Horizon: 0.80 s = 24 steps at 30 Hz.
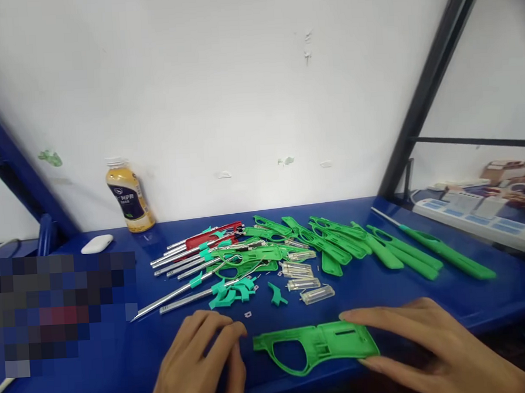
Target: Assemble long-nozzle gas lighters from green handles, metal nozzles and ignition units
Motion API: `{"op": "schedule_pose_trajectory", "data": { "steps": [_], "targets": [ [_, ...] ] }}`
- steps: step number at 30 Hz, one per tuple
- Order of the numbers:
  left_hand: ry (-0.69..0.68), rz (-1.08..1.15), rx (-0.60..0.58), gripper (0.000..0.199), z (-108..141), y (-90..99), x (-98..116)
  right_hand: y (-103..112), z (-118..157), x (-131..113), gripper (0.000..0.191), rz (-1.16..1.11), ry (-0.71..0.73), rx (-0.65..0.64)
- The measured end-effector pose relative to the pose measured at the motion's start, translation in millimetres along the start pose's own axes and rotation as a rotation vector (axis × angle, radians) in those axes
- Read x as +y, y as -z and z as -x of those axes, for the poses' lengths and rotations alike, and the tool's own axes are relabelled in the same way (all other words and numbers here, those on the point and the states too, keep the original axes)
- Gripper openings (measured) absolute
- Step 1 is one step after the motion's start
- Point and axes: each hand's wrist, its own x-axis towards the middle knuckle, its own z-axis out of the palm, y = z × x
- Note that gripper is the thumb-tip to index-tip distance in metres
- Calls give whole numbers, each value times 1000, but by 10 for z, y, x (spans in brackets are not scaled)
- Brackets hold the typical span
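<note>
A green plastic half shell point(347, 340) with an oval loop lies near the table's front edge, its hollow side up. My right hand point(420, 343) grips its wide right end between thumb and fingers. Just left of the shell's narrow end is my left hand point(205, 361), fingers curled and bent down; whether anything is between them is hidden. Beyond my hands lie teal triggers point(232, 293), a single teal trigger point(276, 293), clear fuel tanks point(317, 294), silver rods point(175, 293) and a pile of green shells point(335, 239).
An assembled green lighter point(450, 251) lies at the right, near a white power strip point(479, 217). A yellow bottle point(130, 197) and a white case point(97, 244) stand at the back left. Red shells point(203, 239) lie among the rods. A blurred patch covers the left side.
</note>
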Motion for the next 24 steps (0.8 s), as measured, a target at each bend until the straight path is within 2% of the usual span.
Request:
{"op": "schedule_pose_trajectory", "data": {
  "steps": [3,8,10,12,15,19,24],
  "targets": [
    [42,-120,-11,18,-148,111,-211,-76,-36,25,39,4,23,-69],
    [154,-263,-174,28,-325,207,-781,-134,-96,36,42,24,57,-108],
    [182,-291,-212,31,-326,254,-914,-169,-75,43,43,22,50,-92],
    [197,-299,-237,33,-299,298,-947,-202,-42,54,45,27,42,-81],
    [185,-274,-270,37,-239,302,-882,-228,-8,67,46,39,39,-94],
    [148,-223,-333,35,-194,185,-820,-219,-21,63,45,72,54,-95],
    [122,-208,-358,35,-203,104,-878,-211,-38,41,41,91,68,-80]
  ]
}}
